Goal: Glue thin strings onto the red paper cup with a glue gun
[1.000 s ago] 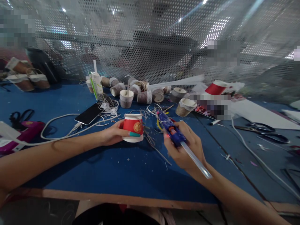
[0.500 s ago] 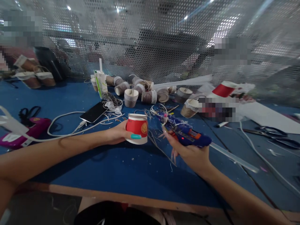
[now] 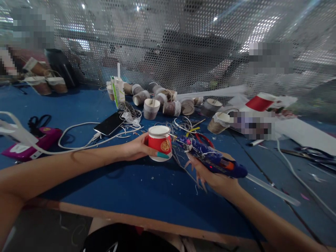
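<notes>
Your left fingers [image 3: 151,151] grip a red-and-white cup [image 3: 155,141], mouth up. Your right fingers [image 3: 194,161] are wrapped around a blue glue gun [image 3: 214,159], its nozzle [image 3: 176,138] beside the cup, right of your left fingers

The left hand [image 3: 139,147] holds a red and white cup [image 3: 159,141] with its open top up. The right hand [image 3: 210,175] holds a blue glue gun [image 3: 210,159]. Its tip is right by the cup's rim, but it's hard to tell if they touch. A clear stick [image 3: 273,189] pokes out the back. On the blue desk [image 3: 126,189] are a black phone [image 3: 109,124], a drink box [image 3: 120,91] with a straw, scissors [image 3: 309,153] and lots of little brown cups [image 3: 172,109]. Behind is a wall [image 3: 147,52] full of holes.
</notes>
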`<action>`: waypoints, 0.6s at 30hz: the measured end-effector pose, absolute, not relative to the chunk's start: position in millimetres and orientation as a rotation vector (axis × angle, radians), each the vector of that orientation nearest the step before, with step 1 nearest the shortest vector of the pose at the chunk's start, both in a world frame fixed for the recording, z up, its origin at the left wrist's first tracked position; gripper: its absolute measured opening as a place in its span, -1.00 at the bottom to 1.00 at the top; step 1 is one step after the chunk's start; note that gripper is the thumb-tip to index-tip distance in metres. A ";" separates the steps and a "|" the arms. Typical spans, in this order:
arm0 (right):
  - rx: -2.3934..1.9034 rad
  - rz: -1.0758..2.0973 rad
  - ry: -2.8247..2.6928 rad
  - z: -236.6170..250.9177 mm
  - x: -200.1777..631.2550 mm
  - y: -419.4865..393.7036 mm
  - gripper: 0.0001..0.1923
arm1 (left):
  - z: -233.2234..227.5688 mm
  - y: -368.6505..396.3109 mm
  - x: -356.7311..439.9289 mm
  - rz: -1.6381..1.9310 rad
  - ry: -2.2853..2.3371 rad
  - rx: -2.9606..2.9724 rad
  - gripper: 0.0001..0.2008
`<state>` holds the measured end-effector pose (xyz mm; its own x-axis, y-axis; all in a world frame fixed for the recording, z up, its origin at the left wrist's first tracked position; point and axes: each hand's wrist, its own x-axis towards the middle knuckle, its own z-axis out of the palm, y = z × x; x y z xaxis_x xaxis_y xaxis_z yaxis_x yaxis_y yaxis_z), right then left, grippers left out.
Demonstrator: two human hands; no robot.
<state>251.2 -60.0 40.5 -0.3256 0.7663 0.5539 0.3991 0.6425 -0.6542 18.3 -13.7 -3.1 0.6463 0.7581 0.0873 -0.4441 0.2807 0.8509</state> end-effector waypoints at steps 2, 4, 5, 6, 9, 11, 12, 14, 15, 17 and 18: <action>-0.946 0.449 -2.011 46.1 249.3 -62.3 -0.69 | -3.8 -13.3 18.1 0.829 0.371 0.985 -0.46; -0.948 0.418 -2.032 48.5 248.9 -63.2 -0.68 | -3.6 -13.1 17.9 0.826 0.371 0.970 -0.44; -0.942 0.410 -2.038 48.6 248.9 -63.1 -0.68 | -3.1 -13.0 17.8 0.823 0.371 0.962 -0.43; -0.935 0.402 -2.047 48.3 249.0 -62.8 -0.67 | -2.5 -13.1 17.7 0.817 0.371 0.955 -0.43; -0.931 0.365 -2.062 46.6 248.9 -62.2 -0.68 | -0.4 -13.7 17.3 0.806 0.375 0.944 -0.44; -0.956 0.327 -2.066 46.3 248.4 -62.7 -0.69 | 0.5 -14.2 17.2 0.798 0.371 0.941 -0.45; -0.972 0.312 -2.063 46.4 248.2 -63.1 -0.69 | 0.7 -14.4 17.1 0.793 0.366 0.941 -0.45; -0.988 0.310 -2.066 46.7 247.9 -64.0 -0.70 | 0.4 -14.7 17.1 0.785 0.355 0.946 -0.45; -0.987 0.323 -2.070 46.6 247.9 -64.2 -0.70 | 0.1 -14.6 17.2 0.784 0.352 0.949 -0.45; -0.986 0.359 -2.057 45.8 248.3 -64.2 -0.71 | -0.7 -14.4 17.1 0.786 0.347 0.954 -0.44; -0.993 0.379 -2.051 44.9 248.7 -63.8 -0.71 | -1.1 -14.3 17.0 0.785 0.345 0.956 -0.43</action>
<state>248.7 -63.8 44.9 -0.3645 0.7600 0.5382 0.5178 0.6457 -0.5611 17.0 -14.3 -1.1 0.6802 0.7298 0.0691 -0.4432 0.3343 0.8318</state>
